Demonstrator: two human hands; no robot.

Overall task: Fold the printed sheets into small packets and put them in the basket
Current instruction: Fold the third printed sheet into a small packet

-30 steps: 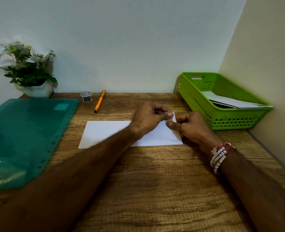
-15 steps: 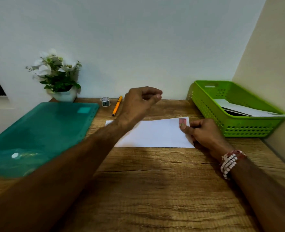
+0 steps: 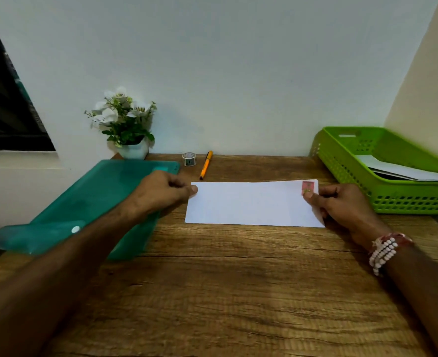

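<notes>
A white folded sheet (image 3: 251,203) lies flat on the wooden desk (image 3: 238,292) as a long strip, with a small red stamp (image 3: 307,186) at its far right corner. My left hand (image 3: 161,190) pinches the strip's left end at the far corner. My right hand (image 3: 341,202) grips the right end, thumb on top just below the stamp. The green basket (image 3: 346,161) stands at the right by the wall and holds several white papers (image 3: 403,171).
A teal plastic folder (image 3: 89,202) lies on the left, partly under my left forearm. A small tape roll (image 3: 189,158) and an orange pen (image 3: 205,164) lie behind the sheet. A potted white flower (image 3: 125,124) stands by the wall.
My left hand left the right corner, swung left above the sheet and came down on its left end. My right hand stayed at the right end. The view tilted up and leftward.
</notes>
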